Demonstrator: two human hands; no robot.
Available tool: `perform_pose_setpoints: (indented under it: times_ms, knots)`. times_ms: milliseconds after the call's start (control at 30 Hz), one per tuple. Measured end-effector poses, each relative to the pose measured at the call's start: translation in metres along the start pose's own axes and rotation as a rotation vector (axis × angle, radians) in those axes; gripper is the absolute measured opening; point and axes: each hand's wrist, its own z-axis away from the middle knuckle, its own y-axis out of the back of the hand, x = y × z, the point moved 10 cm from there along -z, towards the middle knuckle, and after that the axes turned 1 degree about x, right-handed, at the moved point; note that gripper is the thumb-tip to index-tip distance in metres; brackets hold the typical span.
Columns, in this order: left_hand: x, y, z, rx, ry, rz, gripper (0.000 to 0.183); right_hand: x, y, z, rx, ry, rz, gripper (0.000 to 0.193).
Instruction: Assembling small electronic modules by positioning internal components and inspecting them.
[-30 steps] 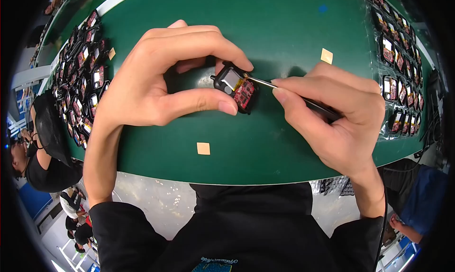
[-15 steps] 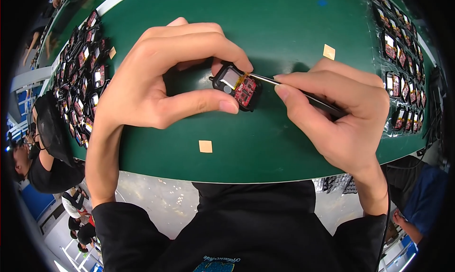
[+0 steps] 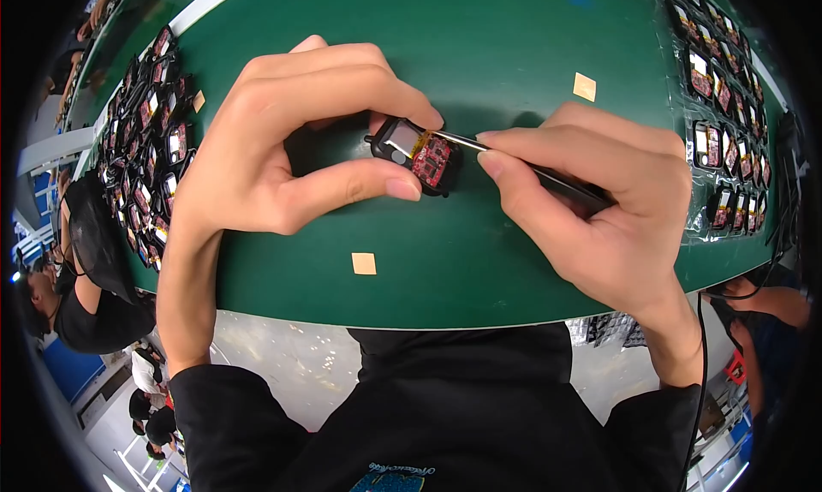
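Note:
Between thumb and fingertips, my left hand [image 3: 291, 141] grips a small black device housing [image 3: 387, 150] above the green table. Inside the housing sit a red circuit board [image 3: 433, 161] and a silver battery-like block with yellow tape at its edge. My right hand [image 3: 608, 196] is closed around a pair of dark metal tweezers [image 3: 548, 173]. Their tip touches or nearly touches the housing's upper edge, by the yellow tape and my left fingertip. Whether the tip pinches anything is too small to tell.
Many similar open housings are heaped at the left [image 3: 145, 141], and more lie in rows on clear plastic at the right [image 3: 719, 145]. Beige paper squares [image 3: 364, 263] lie on the green table [image 3: 479, 269]. Other people sit or stand at both sides.
Both hands, with the housing and tweezers, appear slightly further left; the table's paper squares have shifted the same way in the picture. The tweezer tip stays at the same edge of the housing.

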Motion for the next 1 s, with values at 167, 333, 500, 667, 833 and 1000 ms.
perform_pose_setpoints:
  times_ms: [167, 333, 500, 667, 833, 1000]
  knots:
    - [-0.001, -0.002, -0.002, -0.023, 0.025, 0.003, 0.058, 0.001, 0.002, 0.001, 0.002, 0.032, 0.008, 0.015]
    - [0.0, -0.001, 0.0, -0.028, 0.034, -0.021, 0.058, -0.001, 0.0, 0.002, -0.007, 0.057, 0.018, 0.014]
    - [-0.004, -0.001, 0.002, -0.023, 0.065, -0.004, 0.057, 0.0, 0.002, 0.001, 0.002, 0.002, -0.015, 0.014]
    - [-0.005, -0.001, 0.001, 0.003, 0.052, 0.025, 0.055, 0.0, 0.001, 0.002, -0.002, 0.015, -0.018, 0.013]
    - [-0.002, 0.0, 0.001, 0.015, 0.034, 0.014, 0.055, -0.004, 0.002, 0.003, 0.002, 0.046, 0.016, 0.014]
    - [-0.005, -0.001, 0.003, 0.056, 0.106, 0.071, 0.059, -0.002, 0.017, 0.003, 0.093, -0.057, 0.008, 0.006]
